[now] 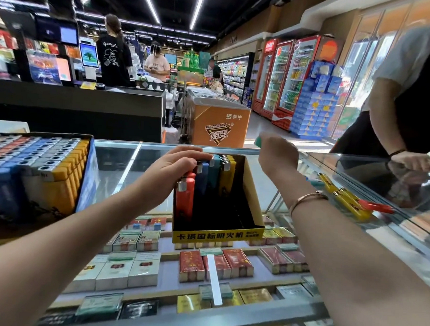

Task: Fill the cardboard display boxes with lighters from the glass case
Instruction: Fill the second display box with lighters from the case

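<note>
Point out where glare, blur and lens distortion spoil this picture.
Head view: ceiling strip lights bow outward from wide-angle distortion; the glass case top mirrors light, heaviest at right; the right hand and its teal lighter are motion-smeared; the left hand on the sharper display box.

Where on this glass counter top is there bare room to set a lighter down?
Bare glass lies between the full blue display box and the yellow-fronted box, and just right of that box. Farther right, loose yellow lighters crowd the glass.
</note>
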A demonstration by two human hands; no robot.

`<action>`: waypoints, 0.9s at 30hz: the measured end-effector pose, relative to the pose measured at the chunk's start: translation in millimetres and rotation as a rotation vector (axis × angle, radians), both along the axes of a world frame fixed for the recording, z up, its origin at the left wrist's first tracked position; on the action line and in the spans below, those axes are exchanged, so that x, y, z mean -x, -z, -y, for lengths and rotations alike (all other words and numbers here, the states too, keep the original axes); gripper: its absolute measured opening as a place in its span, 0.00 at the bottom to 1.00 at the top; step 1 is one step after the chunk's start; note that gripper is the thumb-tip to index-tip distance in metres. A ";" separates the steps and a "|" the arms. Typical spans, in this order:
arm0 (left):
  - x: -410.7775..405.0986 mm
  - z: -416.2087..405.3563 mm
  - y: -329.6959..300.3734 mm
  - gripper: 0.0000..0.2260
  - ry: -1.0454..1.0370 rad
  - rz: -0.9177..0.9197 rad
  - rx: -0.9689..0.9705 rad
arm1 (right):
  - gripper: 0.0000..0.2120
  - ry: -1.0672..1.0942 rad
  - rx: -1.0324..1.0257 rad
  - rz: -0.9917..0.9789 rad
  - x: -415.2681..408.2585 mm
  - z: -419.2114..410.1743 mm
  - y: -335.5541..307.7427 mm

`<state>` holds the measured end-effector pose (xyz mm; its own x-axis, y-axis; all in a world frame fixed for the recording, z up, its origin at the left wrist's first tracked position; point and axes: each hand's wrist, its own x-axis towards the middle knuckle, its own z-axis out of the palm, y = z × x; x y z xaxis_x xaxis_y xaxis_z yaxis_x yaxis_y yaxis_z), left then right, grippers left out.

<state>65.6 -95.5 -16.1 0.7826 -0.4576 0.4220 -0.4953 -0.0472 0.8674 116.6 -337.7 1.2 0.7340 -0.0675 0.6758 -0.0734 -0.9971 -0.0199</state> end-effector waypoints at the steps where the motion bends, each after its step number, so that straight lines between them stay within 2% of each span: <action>1: 0.2 0.1 -0.5 0.14 -0.001 0.000 -0.004 | 0.13 0.028 -0.024 -0.011 5.5 1.7 -4.2; 6: -1.8 -0.4 -0.2 0.12 -0.013 0.009 -0.033 | 0.11 0.249 -0.159 -0.279 30.2 27.7 -12.6; 11: -1.5 -0.9 -1.7 0.16 -0.006 -0.004 -0.052 | 0.13 0.317 -0.239 -0.493 35.9 52.9 5.4; 14: -0.4 -1.3 -3.2 0.15 -0.008 -0.012 -0.063 | 0.12 0.286 -0.270 -0.557 29.7 58.8 8.3; 17: 1.2 -0.9 -5.2 0.15 -0.018 -0.028 -0.067 | 0.05 0.235 -0.250 -0.590 30.1 60.5 4.0; 21: 4.4 -3.0 -9.0 0.15 -0.024 -0.052 -0.072 | 0.08 0.140 -0.240 -0.680 40.2 46.5 -5.8; 25: 8.7 -6.2 -13.2 0.16 -0.021 -0.071 -0.104 | 0.05 -0.003 -0.455 -0.777 50.8 27.2 -15.8; 27: 9.8 -7.2 -16.6 0.17 -0.010 -0.085 -0.134 | 0.06 -0.099 -0.619 -0.710 53.2 23.6 -23.0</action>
